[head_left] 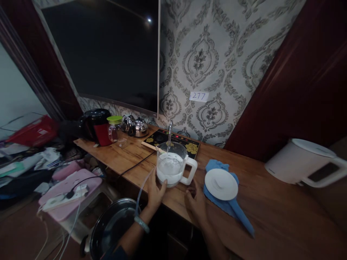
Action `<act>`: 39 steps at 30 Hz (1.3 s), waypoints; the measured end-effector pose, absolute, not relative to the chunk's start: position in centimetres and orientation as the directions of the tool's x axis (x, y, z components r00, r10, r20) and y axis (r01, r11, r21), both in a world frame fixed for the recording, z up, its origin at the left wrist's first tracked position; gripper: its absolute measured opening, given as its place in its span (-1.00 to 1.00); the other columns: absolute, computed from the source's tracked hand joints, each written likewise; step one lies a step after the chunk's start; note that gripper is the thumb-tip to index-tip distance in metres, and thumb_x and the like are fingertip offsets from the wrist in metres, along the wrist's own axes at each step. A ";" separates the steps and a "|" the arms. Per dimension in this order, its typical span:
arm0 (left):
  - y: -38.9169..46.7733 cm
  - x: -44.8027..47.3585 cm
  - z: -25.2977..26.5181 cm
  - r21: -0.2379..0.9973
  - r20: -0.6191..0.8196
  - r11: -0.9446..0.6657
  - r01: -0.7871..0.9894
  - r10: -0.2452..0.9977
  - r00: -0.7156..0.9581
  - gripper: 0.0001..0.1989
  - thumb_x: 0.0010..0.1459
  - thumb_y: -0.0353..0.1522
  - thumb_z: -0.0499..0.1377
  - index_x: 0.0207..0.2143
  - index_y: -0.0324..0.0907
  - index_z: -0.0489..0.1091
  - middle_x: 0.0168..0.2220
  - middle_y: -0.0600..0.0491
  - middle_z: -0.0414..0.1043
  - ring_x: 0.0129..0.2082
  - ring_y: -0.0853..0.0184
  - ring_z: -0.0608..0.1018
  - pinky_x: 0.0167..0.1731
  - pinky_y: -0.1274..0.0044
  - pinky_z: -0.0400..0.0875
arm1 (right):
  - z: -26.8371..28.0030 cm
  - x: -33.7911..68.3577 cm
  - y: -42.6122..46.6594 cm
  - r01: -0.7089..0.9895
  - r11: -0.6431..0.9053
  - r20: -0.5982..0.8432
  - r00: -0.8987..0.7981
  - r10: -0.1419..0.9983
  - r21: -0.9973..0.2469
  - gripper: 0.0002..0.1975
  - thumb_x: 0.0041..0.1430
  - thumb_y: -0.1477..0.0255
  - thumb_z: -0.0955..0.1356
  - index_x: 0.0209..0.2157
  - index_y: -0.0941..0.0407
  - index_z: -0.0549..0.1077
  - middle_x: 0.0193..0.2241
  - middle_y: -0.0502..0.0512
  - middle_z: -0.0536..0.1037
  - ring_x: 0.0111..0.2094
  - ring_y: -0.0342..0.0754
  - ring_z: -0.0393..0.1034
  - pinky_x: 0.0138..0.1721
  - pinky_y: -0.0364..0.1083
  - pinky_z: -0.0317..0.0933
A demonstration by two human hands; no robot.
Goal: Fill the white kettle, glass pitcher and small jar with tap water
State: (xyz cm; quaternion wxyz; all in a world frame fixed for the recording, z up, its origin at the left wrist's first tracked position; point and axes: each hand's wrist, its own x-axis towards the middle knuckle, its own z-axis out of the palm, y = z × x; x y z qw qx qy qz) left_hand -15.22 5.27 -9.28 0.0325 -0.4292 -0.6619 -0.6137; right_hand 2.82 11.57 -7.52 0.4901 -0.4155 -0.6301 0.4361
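The person wears a pale bluish bangle (142, 224) and dark sleeve (117, 253).

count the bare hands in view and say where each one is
2. The left hand cups the lower left side of the round, clear glass jug; the right hand is just below its white plastic handle. No others show.

This seems a home: patterned wallpaper (200, 61) and a large television (108, 54) behind the wooden table (265, 202), heaped clothes (51, 159) left of it.
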 end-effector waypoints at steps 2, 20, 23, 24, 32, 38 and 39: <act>5.2 -15.3 -9.2 0.780 0.574 -0.117 0.615 0.525 -0.628 -0.33 0.26 -0.11 0.17 0.33 -0.16 0.15 0.30 -0.23 0.29 0.32 0.01 0.35 0.29 0.08 0.25 | -7.6 2.9 11.7 0.104 0.268 0.246 -0.185 0.951 -0.958 -0.32 0.06 0.30 0.34 0.23 0.21 0.35 -0.37 0.07 0.61 -0.35 0.03 0.51 -0.27 0.02 0.43; 5.3 -15.3 -9.2 0.795 0.560 -0.122 0.594 0.523 -0.642 -0.33 0.24 -0.10 0.18 0.32 -0.14 0.18 0.28 -0.22 0.32 0.31 0.01 0.36 0.26 0.08 0.30 | -8.1 2.7 11.8 0.104 0.288 0.270 -0.157 0.950 -0.952 -0.34 0.05 0.33 0.33 0.21 0.20 0.38 -0.42 0.06 0.59 -0.37 0.04 0.50 -0.30 0.01 0.41; 5.3 -15.3 -9.1 0.793 0.560 -0.119 0.597 0.527 -0.639 -0.33 0.24 -0.09 0.18 0.32 -0.13 0.18 0.28 -0.21 0.32 0.30 0.01 0.37 0.25 0.09 0.32 | -8.1 2.8 11.9 0.095 0.271 0.253 -0.170 0.952 -0.958 -0.34 0.04 0.34 0.33 0.22 0.20 0.37 -0.40 0.06 0.60 -0.37 0.03 0.50 -0.29 0.01 0.42; 5.3 -15.3 -9.1 0.791 0.563 -0.122 0.599 0.526 -0.637 -0.34 0.25 -0.10 0.18 0.32 -0.14 0.18 0.28 -0.21 0.32 0.30 0.01 0.37 0.25 0.09 0.32 | -7.9 2.8 11.9 0.091 0.270 0.252 -0.174 0.952 -0.958 -0.34 0.03 0.34 0.33 0.21 0.21 0.37 -0.39 0.06 0.60 -0.37 0.03 0.50 -0.29 0.01 0.42; 5.4 -15.4 -9.6 0.789 0.568 -0.122 0.603 0.519 -0.639 -0.34 0.25 -0.09 0.16 0.32 -0.15 0.17 0.30 -0.23 0.29 0.31 0.00 0.36 0.26 0.05 0.29 | -6.9 2.7 11.3 0.090 0.304 0.289 -0.148 0.946 -0.948 -0.37 0.05 0.34 0.34 0.19 0.18 0.41 -0.34 0.11 0.62 -0.34 0.06 0.51 -0.27 0.04 0.44; 5.5 -15.5 -9.7 0.797 0.564 -0.136 0.589 0.516 -0.645 -0.33 0.25 -0.08 0.17 0.32 -0.13 0.17 0.30 -0.22 0.30 0.32 0.00 0.36 0.27 0.07 0.30 | -6.9 2.6 11.3 0.123 0.311 0.291 -0.153 0.944 -0.943 -0.36 0.05 0.34 0.31 0.20 0.18 0.40 -0.37 0.10 0.60 -0.35 0.07 0.51 -0.28 0.04 0.44; 5.5 -15.5 -9.7 0.795 0.567 -0.137 0.591 0.514 -0.643 -0.33 0.25 -0.08 0.17 0.32 -0.14 0.17 0.30 -0.22 0.30 0.32 0.00 0.35 0.27 0.07 0.30 | -6.9 2.6 11.3 0.118 0.308 0.289 -0.154 0.945 -0.944 -0.36 0.06 0.34 0.31 0.20 0.19 0.40 -0.36 0.11 0.60 -0.34 0.07 0.51 -0.26 0.04 0.44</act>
